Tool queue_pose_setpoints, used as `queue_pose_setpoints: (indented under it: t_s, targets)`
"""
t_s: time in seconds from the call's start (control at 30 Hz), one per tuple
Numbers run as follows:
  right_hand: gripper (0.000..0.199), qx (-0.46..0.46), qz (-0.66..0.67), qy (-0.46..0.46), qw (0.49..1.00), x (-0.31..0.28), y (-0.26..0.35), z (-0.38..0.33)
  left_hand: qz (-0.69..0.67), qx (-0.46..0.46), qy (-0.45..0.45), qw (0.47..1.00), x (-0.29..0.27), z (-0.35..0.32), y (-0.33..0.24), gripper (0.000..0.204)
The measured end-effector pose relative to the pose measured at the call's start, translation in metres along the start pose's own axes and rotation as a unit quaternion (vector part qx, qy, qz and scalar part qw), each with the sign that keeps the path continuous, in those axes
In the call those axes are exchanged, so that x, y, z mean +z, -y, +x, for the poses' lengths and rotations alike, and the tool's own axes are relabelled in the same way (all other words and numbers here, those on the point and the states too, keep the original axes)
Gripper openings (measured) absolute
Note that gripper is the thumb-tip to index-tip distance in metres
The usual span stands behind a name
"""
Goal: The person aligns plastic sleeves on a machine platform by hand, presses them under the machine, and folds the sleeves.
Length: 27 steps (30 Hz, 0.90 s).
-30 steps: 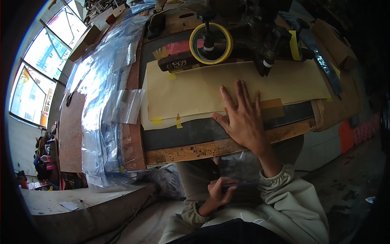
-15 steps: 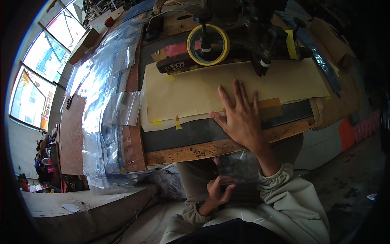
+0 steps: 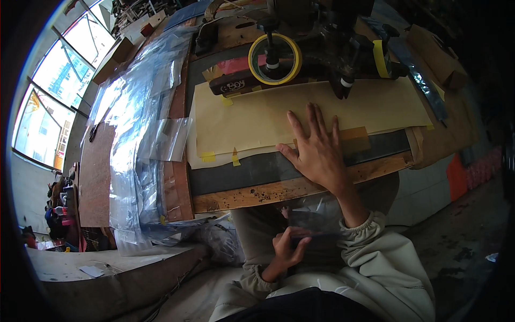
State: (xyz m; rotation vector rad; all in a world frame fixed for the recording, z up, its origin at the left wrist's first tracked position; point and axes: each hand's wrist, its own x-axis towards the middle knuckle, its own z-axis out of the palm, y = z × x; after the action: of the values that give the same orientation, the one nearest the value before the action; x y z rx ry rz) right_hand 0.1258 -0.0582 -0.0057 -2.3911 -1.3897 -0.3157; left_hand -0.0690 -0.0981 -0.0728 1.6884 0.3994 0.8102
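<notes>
My right hand [image 3: 317, 153] lies flat with fingers spread on a wide cream paper sheet [image 3: 241, 121], near a brown tape strip [image 3: 355, 138] on its front edge. The sheet rests on a dark grey mat [image 3: 241, 177], and small yellow tape pieces [image 3: 208, 156] stick to its edge. Low over my lap, my left hand [image 3: 289, 248] is closed round a thin, dark, flat thing [image 3: 322, 236], seen nearly edge-on; its kind is unclear. Behind the sheet, a yellow tape ring [image 3: 296, 59] hangs round a knob of a dark clamp-like machine [image 3: 316, 67].
Clear plastic bags [image 3: 137, 134] cover the left part of the bench. A worn wooden edge [image 3: 257, 198] runs along its front. Brown paper [image 3: 445, 137] and a cardboard box [image 3: 437, 53] are at the right. More crumpled plastic [image 3: 220, 241] hangs below the bench.
The view has shifted slightly. Both hands keep nearly the same place and pose.
</notes>
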Motion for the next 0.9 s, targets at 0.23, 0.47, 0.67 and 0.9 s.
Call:
queue_pose_setpoints:
  t_s: [0.23,0.47,0.67,0.9]
  targets:
    - [0.066,-0.004,0.0,-0.002,1.0,0.002,-0.003,-0.004,0.001,-0.011,-0.02,1.0,0.005,-0.003,-0.001,0.014]
    - [0.065,-0.006,-0.003,0.011,1.0,0.007,-0.006,-0.001,-0.006,0.001,-0.058,0.998,0.011,-0.001,0.007,0.012]
    - [0.065,-0.007,-0.003,0.014,1.0,0.009,-0.004,0.002,-0.049,-0.02,-0.055,0.997,0.008,0.003,0.003,0.013]
    - [0.064,0.005,-0.003,0.027,1.0,0.012,-0.001,-0.003,-0.109,-0.002,-0.055,0.993,0.008,-0.004,0.012,0.014]
